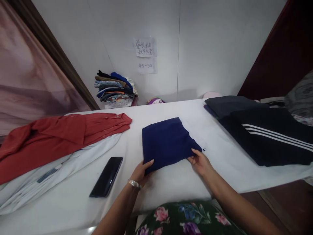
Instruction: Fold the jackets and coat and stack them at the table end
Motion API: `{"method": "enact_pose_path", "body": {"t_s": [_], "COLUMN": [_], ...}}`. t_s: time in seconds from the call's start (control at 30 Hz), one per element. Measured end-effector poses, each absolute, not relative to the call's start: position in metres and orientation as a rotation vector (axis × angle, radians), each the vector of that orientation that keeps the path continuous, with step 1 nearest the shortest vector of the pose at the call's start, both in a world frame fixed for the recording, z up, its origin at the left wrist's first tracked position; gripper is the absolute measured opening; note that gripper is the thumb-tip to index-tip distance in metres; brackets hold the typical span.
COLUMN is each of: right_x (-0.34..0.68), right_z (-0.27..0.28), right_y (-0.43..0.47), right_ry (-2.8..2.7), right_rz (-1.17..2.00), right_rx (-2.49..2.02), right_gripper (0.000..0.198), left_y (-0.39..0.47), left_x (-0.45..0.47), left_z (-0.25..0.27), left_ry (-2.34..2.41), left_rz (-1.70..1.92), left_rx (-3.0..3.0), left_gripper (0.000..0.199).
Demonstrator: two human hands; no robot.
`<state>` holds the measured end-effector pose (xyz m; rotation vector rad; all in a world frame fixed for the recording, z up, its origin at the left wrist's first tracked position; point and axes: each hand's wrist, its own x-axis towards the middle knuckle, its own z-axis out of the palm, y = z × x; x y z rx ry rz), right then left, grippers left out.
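A dark blue folded garment lies before me over the white-covered table, its near edge held in both hands. My left hand is closed on its near left corner, thumb on top and fingers hidden underneath. At the near right corner, my right hand pinches the cloth between thumb and fingers. A small white label with dark marks pokes out beside that right corner. The garment's far edge slants down toward the right. Its exact kind cannot be made out.
Left of me a black phone lies near a red garment and a pale garment. Dark folded clothes, one with white stripes, lie on the right. A clothes stack stands behind the white table, below paper signs.
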<state>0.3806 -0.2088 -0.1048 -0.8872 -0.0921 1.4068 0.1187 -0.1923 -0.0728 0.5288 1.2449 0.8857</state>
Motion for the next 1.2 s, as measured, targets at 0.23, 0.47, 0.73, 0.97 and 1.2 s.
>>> {"method": "enact_pose_path", "body": {"t_s": [0.23,0.47,0.73,0.97,1.2], "right_x": [0.381,0.409,0.426,0.384,0.396], "right_z": [-0.101,-0.111,-0.077,-0.078,-0.124], "right_y": [-0.226,-0.250,-0.253,-0.181,-0.161], "right_ry": [-0.173,-0.362,-1.237,-1.946,-2.103], "right_rz": [1.420,1.326,0.403,0.256,0.161], "right_rx": [-0.919,-1.074,-1.487,-1.572,-1.800], "right_gripper": [0.030,0.037,0.052,0.054,0.058], "left_y": [-0.200,-0.212,-0.186,-0.106,-0.065], "left_x": [0.115,0.105,0.082,0.138,0.140], "left_z": [-0.076,-0.088,-0.070,-0.060,-0.093], "left_ry": [1.254,1.261,1.674,1.710,1.912], "left_rz": [0.878,0.824,0.958,0.660,0.289], "left_rx": [0.594,0.784,1.406,2.192,2.045], "left_gripper": [0.044,0.054,0.043,0.059,0.085]}}
